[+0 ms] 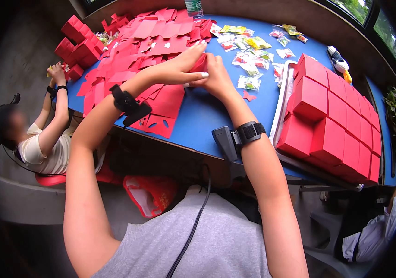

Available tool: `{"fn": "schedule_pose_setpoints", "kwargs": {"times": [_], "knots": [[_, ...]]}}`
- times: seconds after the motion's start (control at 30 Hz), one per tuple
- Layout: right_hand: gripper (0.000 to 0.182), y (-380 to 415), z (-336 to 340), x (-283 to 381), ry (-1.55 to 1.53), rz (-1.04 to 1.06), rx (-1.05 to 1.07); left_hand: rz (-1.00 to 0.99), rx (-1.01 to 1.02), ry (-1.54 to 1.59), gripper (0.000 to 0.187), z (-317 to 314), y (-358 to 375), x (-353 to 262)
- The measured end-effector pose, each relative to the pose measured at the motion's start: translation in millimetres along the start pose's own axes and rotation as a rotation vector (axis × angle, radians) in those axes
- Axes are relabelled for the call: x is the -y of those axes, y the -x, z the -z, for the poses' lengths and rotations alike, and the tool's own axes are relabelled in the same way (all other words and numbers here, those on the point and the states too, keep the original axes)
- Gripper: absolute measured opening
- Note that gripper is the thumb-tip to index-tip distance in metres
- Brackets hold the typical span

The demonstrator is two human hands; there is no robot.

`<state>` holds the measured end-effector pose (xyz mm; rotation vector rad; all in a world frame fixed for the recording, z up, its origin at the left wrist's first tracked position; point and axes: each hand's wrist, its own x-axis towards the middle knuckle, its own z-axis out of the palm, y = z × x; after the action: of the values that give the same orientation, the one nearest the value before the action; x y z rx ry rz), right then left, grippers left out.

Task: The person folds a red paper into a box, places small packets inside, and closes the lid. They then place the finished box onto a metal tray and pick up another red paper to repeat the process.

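Between my hands, above the blue table, is a small red paper box (200, 63), mostly covered by my fingers. My left hand (177, 67) lies along its left side, fingers stretched out and thumb reaching across the near side. From the right, my right hand (217, 78) grips the same box with bent fingers. Flat red box blanks (163, 99) spread over the table under and left of my left hand. Small clear packets (250, 82) with colourful contents lie just right of my right hand, near a small red paper scrap (249, 96).
On the right, a white tray (279, 121) holds stacked closed red boxes (332, 120). A plastic bottle (194, 8) stands at the back. Another person (45, 134) handles something small at left beside more red boxes (80, 44); a third person (374, 231) is at lower right.
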<state>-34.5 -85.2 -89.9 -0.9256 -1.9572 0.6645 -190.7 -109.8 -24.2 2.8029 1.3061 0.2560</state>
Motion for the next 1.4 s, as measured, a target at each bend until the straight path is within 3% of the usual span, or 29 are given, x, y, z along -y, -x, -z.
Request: {"fn": "schedule_pose_setpoints", "kwargs": {"times": [0.07, 0.13, 0.33, 0.43, 0.5, 0.6, 0.67, 0.8, 0.83, 0.87, 1.07, 1.13, 1.2, 1.3, 1.4], "knots": [[0.082, -1.0, 1.3, -0.6, -0.021, -0.04, -0.01, 0.128, -0.053, 0.542, 0.073, 9.9, 7.6, 3.4], [0.096, -3.5, -0.6, 0.3, -0.006, -0.066, -0.013, -0.063, -0.204, 0.234, 0.059, 5.5, 18.2, 14.4], [0.097, -2.3, -1.4, -3.6, 0.031, -0.045, 0.003, -0.092, -0.23, 0.104, 0.049, 3.3, 26.9, -7.8], [0.095, -0.6, -0.7, -3.3, 0.016, -0.036, -0.004, -0.129, -0.201, -0.125, 0.047, 7.6, 21.5, -11.2], [0.077, -0.2, 2.0, 2.0, 0.017, -0.074, -0.002, -0.085, -0.192, -0.048, 0.046, 13.7, 19.1, -10.2], [0.076, -1.0, 2.2, 3.9, -0.002, -0.086, 0.001, 0.059, -0.164, 0.093, 0.042, 14.0, 17.5, -17.4], [0.076, -2.9, -2.3, -4.3, 0.007, -0.082, -0.011, 0.053, -0.296, -0.045, 0.045, -9.1, 18.8, -20.6], [0.085, -0.1, -4.0, -4.2, 0.047, -0.04, -0.031, 0.002, -0.307, -0.137, 0.054, -7.5, 19.1, -22.3], [0.086, -2.0, -3.9, -3.0, 0.056, -0.034, -0.04, 0.145, -0.336, 0.173, 0.054, -1.0, 18.2, -26.4], [0.086, -2.8, -3.4, -2.3, 0.055, -0.026, -0.039, 0.261, -0.322, 0.237, 0.052, 7.4, 15.2, -28.6], [0.078, -0.5, 2.2, -0.1, 0.017, -0.051, 0.0, 0.293, -0.447, 0.031, 0.034, -9.9, 2.3, -30.1], [0.075, -0.7, -0.1, -1.7, 0.006, -0.036, -0.013, 0.174, -0.51, -0.114, 0.03, -16.3, 3.9, -24.0], [0.076, -2.4, -1.8, -1.7, 0.058, -0.025, -0.035, 0.185, -0.488, -0.151, 0.029, -21.4, 5.7, -22.8], [0.075, -2.4, -0.8, -0.6, 0.067, -0.027, -0.016, 0.045, -0.471, -0.286, 0.034, -20.3, 4.3, -19.3], [0.073, -2.9, -2.6, -4.2, 0.064, -0.013, -0.061, 0.139, -0.373, -0.303, 0.036, -11.0, 10.5, -26.2]]}}
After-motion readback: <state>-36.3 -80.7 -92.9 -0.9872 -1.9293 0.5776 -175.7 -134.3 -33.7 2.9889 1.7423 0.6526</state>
